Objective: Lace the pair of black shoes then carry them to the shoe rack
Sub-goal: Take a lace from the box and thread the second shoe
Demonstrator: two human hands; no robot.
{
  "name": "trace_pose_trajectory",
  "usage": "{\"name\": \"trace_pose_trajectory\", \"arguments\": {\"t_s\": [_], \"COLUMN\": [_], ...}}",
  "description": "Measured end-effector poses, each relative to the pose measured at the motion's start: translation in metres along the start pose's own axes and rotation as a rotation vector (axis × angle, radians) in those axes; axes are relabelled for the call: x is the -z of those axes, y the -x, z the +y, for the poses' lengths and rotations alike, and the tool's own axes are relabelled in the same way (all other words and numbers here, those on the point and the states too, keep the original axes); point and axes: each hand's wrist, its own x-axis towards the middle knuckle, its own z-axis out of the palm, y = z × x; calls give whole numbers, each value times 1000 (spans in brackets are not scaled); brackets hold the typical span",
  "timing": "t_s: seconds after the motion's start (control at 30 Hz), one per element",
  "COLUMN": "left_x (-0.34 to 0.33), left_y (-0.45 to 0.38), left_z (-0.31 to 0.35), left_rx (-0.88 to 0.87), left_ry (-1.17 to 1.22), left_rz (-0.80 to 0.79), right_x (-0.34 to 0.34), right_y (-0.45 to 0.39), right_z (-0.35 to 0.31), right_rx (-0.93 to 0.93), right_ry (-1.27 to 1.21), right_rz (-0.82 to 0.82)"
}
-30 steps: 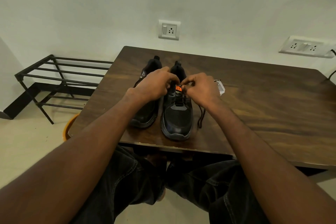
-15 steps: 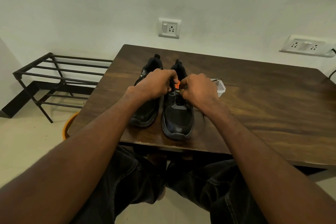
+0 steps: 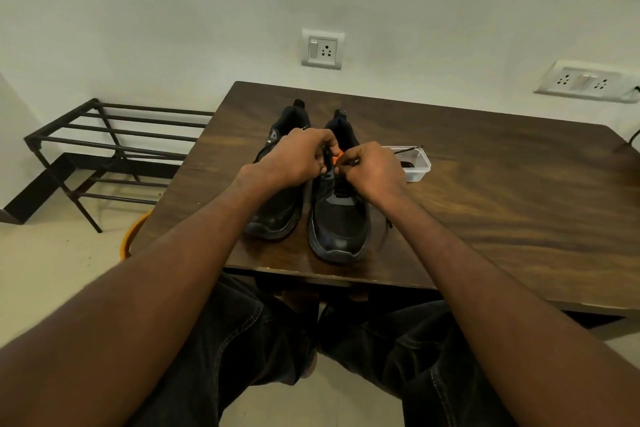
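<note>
Head view showed both shoes side by side near the table's (image 3: 485, 204) front edge; my left hand (image 3: 298, 159) and right hand (image 3: 372, 168) pinched the lace at the right shoe's (image 3: 341, 218) tongue. I judged the lace limp and slippery, best held near its tip. Shoe rack (image 3: 114, 135) stood left, open floor between.

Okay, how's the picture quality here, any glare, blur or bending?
Head view: sharp, dim greenish light; wide-angle bending bows the table edge and stretches the forearms; a soft sheen on the wood; the shoes read almost solid black, so the lace between the hands barely shows.
</note>
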Motion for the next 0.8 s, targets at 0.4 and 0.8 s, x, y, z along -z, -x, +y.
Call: {"name": "trace_pose_trajectory", "arguments": {"t_s": [0.4, 0.8], "left_x": [1, 0], "left_y": [-1, 1], "left_z": [-2, -5], "left_rx": [10, 37], "left_ry": [18, 68], "left_rz": [-4, 12], "right_x": [7, -1], "right_y": [-1, -3], "right_z": [-3, 0], "right_rx": [127, 42], "right_ry": [150, 140], "right_rz": [-57, 12]}}
